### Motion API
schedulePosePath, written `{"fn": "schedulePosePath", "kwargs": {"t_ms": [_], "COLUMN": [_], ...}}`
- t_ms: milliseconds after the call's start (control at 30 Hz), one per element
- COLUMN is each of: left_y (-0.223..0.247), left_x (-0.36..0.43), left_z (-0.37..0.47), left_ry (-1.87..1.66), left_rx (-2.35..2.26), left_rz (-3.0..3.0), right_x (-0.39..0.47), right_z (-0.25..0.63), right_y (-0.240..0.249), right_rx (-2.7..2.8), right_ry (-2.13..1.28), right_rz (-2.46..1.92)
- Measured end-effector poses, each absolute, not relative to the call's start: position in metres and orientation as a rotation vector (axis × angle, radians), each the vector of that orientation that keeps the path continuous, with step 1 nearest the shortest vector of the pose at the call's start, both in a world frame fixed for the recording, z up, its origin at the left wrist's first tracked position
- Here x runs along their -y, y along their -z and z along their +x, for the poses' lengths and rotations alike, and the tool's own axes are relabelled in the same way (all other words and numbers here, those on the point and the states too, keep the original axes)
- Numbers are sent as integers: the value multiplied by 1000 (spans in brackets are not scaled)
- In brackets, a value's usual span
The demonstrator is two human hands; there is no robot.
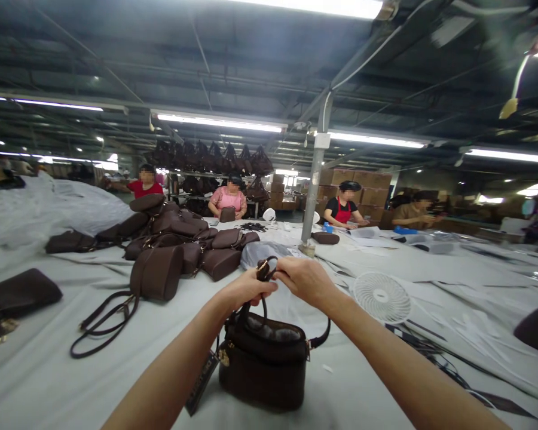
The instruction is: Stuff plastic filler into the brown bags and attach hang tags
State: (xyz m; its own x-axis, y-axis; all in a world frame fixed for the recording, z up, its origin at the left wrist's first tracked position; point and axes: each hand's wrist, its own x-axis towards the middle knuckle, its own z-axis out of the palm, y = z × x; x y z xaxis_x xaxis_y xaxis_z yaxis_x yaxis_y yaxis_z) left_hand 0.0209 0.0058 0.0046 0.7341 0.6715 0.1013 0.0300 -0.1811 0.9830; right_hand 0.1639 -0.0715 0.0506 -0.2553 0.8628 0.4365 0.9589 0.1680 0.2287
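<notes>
A dark brown handbag (264,370) stands upright on the white-covered table in front of me, its top open and clear plastic showing inside. From its left side hangs a dark printed tag (201,385), beside a gold-coloured fitting. Above the bag, my left hand (248,288) pinches the bag's strap (265,270) near a gold buckle. My right hand (302,278) is closed on the same strap, just right of the left hand. The strap's lower right end joins the bag at a metal ring. My fingertips partly hide the looped piece between them.
Many brown bags (183,230) lie piled at the left, one with a looped strap (103,328) spread nearby. A white fan (382,297), cables (434,358) and a metal post (314,185) stand or lie to the right. Several people work across the table.
</notes>
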Motion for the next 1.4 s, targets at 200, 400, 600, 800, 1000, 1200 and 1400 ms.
{"fn": "schedulePosePath", "kwargs": {"t_ms": [200, 400, 600, 800, 1000, 1200, 1400], "left_y": [-8, -17, 7, 43, 55, 58, 57], "left_x": [-17, -20, -16, -16, -23, -29, -29], "left_z": [21, 22, 10, -16, -38, -30, -27], "left_ry": [-401, -281, -547, -709, -721, -693, -754], "left_rx": [-571, -489, -482, -573, -566, -637, -634], "left_rz": [1703, 1753, 1906, 1560, 1189, 1175, 1159], "right_x": [73, 71, 62, 62, 79, 51, 50], "right_z": [167, 165, 185, 268, 328, 344, 357], "right_y": [-48, -60, -58, -19, 101, 164, 179], "right_rx": [2493, 2760, 2583, 2148, 1970, 1936, 2009], "right_ry": [1113, 1018, 697, -375, -299, -22, 52], "right_rz": [-1527, -1555, -1718, -2117, -2629, -2600, -2433]}}
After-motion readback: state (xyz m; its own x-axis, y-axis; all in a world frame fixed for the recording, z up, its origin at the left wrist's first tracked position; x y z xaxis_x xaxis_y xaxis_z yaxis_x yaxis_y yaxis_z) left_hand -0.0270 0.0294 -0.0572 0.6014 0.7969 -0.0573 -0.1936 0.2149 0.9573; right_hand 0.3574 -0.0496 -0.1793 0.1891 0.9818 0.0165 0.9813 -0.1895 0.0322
